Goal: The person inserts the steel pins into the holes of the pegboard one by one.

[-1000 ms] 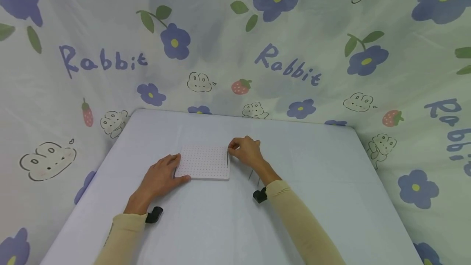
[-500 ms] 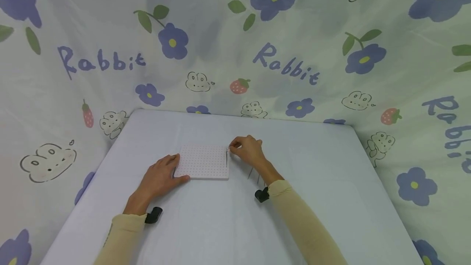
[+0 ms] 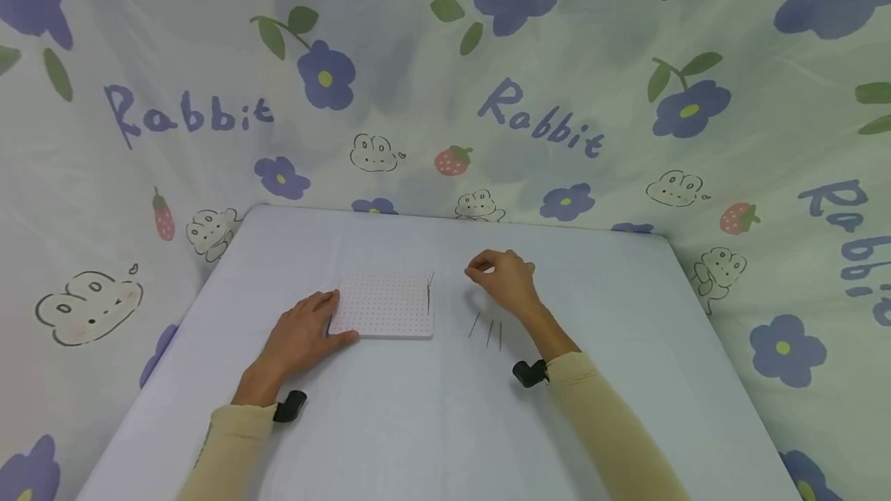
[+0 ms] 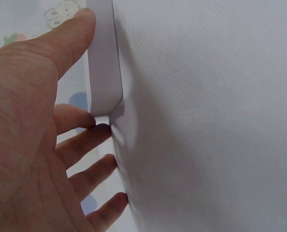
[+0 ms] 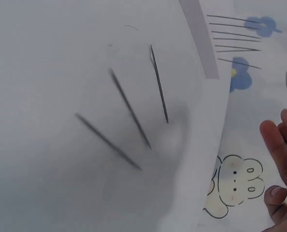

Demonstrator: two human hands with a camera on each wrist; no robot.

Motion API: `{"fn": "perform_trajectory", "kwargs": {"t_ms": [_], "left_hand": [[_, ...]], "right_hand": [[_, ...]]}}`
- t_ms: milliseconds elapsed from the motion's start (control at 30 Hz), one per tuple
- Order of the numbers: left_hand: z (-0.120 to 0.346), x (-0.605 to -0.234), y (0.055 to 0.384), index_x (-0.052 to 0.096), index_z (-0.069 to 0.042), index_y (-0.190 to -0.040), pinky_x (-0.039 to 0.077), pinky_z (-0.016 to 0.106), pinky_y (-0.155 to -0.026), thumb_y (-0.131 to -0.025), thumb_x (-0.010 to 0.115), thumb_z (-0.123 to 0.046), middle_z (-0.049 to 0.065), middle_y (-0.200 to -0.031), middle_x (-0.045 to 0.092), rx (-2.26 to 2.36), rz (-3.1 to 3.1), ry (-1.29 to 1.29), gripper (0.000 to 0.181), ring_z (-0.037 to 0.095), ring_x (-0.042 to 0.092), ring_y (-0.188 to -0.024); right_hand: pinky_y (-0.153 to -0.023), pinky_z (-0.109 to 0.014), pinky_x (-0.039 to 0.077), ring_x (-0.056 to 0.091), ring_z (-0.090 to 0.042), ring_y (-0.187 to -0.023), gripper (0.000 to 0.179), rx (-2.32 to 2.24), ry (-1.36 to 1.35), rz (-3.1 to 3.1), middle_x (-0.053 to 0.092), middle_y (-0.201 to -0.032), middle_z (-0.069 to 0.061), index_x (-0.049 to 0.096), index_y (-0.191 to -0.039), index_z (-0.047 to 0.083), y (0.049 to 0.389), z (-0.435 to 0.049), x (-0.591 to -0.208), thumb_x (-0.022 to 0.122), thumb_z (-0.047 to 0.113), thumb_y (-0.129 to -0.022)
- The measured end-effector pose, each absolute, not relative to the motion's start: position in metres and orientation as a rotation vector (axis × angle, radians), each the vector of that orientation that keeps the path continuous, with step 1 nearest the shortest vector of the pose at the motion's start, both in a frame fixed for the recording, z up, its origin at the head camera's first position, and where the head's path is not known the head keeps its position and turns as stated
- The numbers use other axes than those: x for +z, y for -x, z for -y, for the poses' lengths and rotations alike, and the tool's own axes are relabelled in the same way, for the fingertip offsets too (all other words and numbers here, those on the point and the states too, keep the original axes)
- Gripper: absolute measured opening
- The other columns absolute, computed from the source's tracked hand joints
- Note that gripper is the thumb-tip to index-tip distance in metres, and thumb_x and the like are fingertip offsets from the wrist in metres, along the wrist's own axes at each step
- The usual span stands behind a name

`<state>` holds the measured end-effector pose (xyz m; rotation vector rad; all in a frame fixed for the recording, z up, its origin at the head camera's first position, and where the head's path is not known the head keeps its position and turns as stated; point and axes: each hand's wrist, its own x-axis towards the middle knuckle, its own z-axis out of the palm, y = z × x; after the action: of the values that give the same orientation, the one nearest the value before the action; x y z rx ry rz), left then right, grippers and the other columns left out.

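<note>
A white pegboard (image 3: 383, 306) dotted with small holes lies on the table. Spread round its near-left corner is my left hand (image 3: 299, 335), thumb at the front edge and fingers along the left side. In the left wrist view, the thumb (image 4: 76, 36) rests against the board's side wall (image 4: 104, 63). Several thin dark needles (image 5: 235, 36) stand up along the board's right edge. My right hand (image 3: 504, 281) is above the table, right of the board, with no needle visible in its fingers. Below it lie three loose needles (image 5: 159, 86), side by side and slightly fanned.
The white table (image 3: 592, 408) ends at a rounded far edge. Behind it and at both sides hangs a curtain (image 3: 418, 99) printed with flowers and rabbits. A small black wrist camera (image 3: 530, 373) sits at the right cuff, another wrist camera (image 3: 291, 407) at the left.
My right hand has let go of a needle at the board's far-right corner and moved right, above the loose needles. The left hand has stayed on the board.
</note>
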<state>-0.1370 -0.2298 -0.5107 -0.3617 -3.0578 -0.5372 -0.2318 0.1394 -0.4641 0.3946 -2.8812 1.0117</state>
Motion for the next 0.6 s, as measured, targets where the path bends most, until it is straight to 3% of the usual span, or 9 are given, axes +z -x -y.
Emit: {"fn": "perform_trajectory", "kwargs": {"t_ms": [200, 600], "left_hand": [[0.229, -0.512, 0.137, 0.041, 0.007, -0.149, 0.036, 0.066, -0.107, -0.088, 0.072, -0.054, 0.027, -0.151, 0.043, -0.553, 3.072, 0.354, 0.092, 0.049, 0.04, -0.137], [0.228, -0.506, 0.135, 0.044, 0.007, -0.147, 0.037, 0.065, -0.106, -0.089, 0.072, -0.053, 0.026, -0.15, 0.044, -0.517, 3.05, 0.356, 0.089, 0.047, 0.042, -0.136]], "right_hand": [[-0.087, -0.054, 0.032, 0.066, -0.026, -0.099, 0.02, 1.006, -0.269, 2.925, 0.075, -0.092, 0.008, 0.077, -0.096, 0.022, 0.207, -0.16, -0.468, 0.074, 0.041, -0.091], [-0.077, -0.05, 0.033, 0.063, -0.014, -0.077, 0.022, 0.889, -0.058, 3.052, 0.073, -0.081, 0.009, 0.076, -0.089, 0.02, 0.169, -0.187, -0.487, 0.08, 0.041, -0.084]]}}
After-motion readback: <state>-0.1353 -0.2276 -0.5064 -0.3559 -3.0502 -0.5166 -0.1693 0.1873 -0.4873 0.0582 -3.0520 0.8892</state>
